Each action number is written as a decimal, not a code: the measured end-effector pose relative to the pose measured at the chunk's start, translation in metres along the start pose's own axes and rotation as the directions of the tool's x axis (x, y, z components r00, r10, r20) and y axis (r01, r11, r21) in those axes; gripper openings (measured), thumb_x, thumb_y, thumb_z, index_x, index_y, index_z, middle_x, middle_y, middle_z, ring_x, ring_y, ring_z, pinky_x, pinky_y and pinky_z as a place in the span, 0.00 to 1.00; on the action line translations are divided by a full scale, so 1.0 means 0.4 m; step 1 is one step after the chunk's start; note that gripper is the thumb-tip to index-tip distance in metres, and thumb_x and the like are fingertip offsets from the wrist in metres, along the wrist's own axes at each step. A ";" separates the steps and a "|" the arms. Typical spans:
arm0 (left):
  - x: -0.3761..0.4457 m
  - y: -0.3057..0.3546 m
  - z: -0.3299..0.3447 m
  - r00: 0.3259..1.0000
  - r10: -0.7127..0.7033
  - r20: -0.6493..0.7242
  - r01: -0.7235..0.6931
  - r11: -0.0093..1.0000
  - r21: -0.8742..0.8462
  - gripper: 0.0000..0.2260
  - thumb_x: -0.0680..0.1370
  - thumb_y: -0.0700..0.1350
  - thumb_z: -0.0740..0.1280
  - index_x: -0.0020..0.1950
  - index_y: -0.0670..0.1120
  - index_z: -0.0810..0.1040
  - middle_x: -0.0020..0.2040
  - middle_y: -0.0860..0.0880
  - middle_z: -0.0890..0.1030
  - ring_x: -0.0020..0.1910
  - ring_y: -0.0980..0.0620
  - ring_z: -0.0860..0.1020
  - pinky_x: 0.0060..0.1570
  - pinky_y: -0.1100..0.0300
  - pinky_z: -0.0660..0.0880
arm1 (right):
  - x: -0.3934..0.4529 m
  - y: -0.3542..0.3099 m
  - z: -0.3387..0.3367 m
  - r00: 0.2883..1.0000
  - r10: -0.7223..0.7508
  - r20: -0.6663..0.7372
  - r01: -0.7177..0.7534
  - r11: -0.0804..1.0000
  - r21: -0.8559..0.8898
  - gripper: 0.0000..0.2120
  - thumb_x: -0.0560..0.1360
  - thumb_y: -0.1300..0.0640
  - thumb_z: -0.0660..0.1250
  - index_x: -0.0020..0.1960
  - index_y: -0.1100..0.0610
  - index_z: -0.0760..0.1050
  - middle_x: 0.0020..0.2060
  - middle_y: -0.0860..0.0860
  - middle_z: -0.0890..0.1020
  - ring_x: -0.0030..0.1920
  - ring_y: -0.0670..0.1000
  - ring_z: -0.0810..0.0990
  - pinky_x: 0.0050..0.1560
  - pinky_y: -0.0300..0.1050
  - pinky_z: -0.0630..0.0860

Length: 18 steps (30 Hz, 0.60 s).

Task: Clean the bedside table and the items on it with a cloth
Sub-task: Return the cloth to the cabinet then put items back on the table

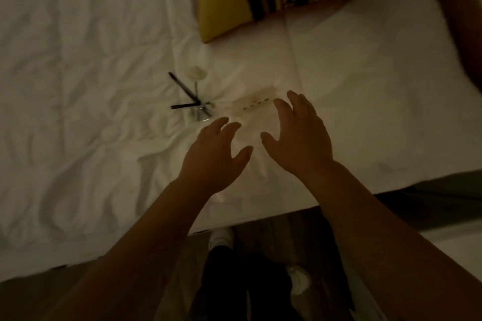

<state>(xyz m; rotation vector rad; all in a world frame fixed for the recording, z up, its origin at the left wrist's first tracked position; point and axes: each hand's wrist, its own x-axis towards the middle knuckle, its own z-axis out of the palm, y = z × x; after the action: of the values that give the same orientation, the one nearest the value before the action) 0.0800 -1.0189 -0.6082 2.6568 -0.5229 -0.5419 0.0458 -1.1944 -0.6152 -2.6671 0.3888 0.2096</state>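
Both hands, left [217, 150] and right [300, 135], spread empty (fingers apart) just short of a pale card [254, 104] on the bed [78, 112]

My left hand [217, 155] and right hand [300, 138] spread, empty, mid-frame over white bedding [78, 112], two black pens [182, 88] centre-left, yellow pillow [224, 2] at top

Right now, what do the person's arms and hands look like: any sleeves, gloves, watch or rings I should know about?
Both forearms are bare right down to the frame edge: no sleeves in view. The left hand and right hand wear no gloves, and neither wrist carries a watch or band. No rings show, though the picture is dim and slightly blurred.
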 end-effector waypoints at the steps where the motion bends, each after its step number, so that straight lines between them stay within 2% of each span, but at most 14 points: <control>1: -0.002 -0.028 -0.004 1.000 -0.018 -0.001 0.018 1.000 -0.016 0.28 0.75 0.62 0.61 0.72 0.51 0.66 0.74 0.48 0.65 0.71 0.48 0.64 0.64 0.50 0.67 | 0.012 -0.019 0.015 1.000 0.001 0.012 -0.001 1.000 -0.010 0.34 0.73 0.42 0.64 0.74 0.54 0.59 0.76 0.56 0.57 0.76 0.57 0.53 0.70 0.56 0.60; 5: 0.006 -0.147 -0.025 0.995 -0.093 -0.035 0.091 0.994 -0.061 0.25 0.75 0.61 0.62 0.68 0.50 0.69 0.67 0.51 0.71 0.60 0.49 0.74 0.55 0.49 0.75 | 0.070 -0.088 0.067 0.999 0.029 0.023 -0.028 0.998 -0.050 0.33 0.73 0.44 0.65 0.73 0.54 0.60 0.76 0.56 0.58 0.75 0.57 0.54 0.68 0.57 0.63; 10: 0.071 -0.229 -0.034 0.966 -0.257 -0.028 0.250 0.957 -0.149 0.17 0.75 0.58 0.66 0.58 0.49 0.73 0.54 0.51 0.76 0.50 0.50 0.76 0.46 0.54 0.73 | 0.137 -0.112 0.092 0.996 0.055 -0.072 -0.065 0.986 -0.151 0.33 0.72 0.49 0.69 0.72 0.54 0.61 0.75 0.57 0.59 0.75 0.60 0.54 0.68 0.59 0.62; 12: 0.102 -0.240 -0.030 0.957 -0.285 -0.060 0.270 0.945 -0.184 0.19 0.73 0.57 0.69 0.58 0.48 0.72 0.53 0.51 0.74 0.51 0.48 0.75 0.48 0.53 0.74 | 0.158 -0.111 0.097 0.998 0.031 -0.057 -0.042 0.977 -0.211 0.30 0.72 0.52 0.68 0.72 0.53 0.63 0.75 0.55 0.60 0.76 0.59 0.52 0.70 0.60 0.59; 15: 0.153 -0.256 -0.026 0.965 -0.247 -0.089 0.224 0.951 -0.215 0.30 0.70 0.57 0.73 0.66 0.47 0.69 0.64 0.47 0.72 0.63 0.45 0.69 0.58 0.54 0.67 | 0.182 -0.103 0.106 1.000 0.003 0.025 0.004 0.962 -0.273 0.23 0.75 0.55 0.64 0.69 0.52 0.67 0.74 0.51 0.63 0.76 0.55 0.52 0.72 0.62 0.54; 17: 0.184 -0.261 -0.026 0.979 -0.198 -0.048 0.178 0.948 -0.263 0.32 0.69 0.57 0.74 0.69 0.49 0.69 0.68 0.47 0.70 0.66 0.44 0.66 0.62 0.54 0.63 | 0.186 -0.096 0.107 0.998 -0.011 0.057 0.026 0.962 -0.272 0.17 0.77 0.55 0.63 0.65 0.52 0.71 0.70 0.50 0.70 0.75 0.55 0.57 0.71 0.62 0.57; 18: 0.198 -0.260 -0.025 0.985 -0.168 -0.034 0.152 0.947 -0.282 0.30 0.69 0.56 0.74 0.68 0.50 0.71 0.68 0.47 0.71 0.66 0.44 0.66 0.64 0.53 0.64 | 0.187 -0.094 0.106 0.998 -0.015 0.064 0.031 0.967 -0.252 0.14 0.77 0.56 0.63 0.62 0.53 0.73 0.66 0.51 0.74 0.72 0.55 0.61 0.68 0.60 0.61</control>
<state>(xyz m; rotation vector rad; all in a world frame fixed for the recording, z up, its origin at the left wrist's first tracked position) 0.1813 -0.9603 -0.6677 2.4465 -0.1964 -0.5405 0.1247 -1.1608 -0.6536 -2.9052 0.3308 0.3548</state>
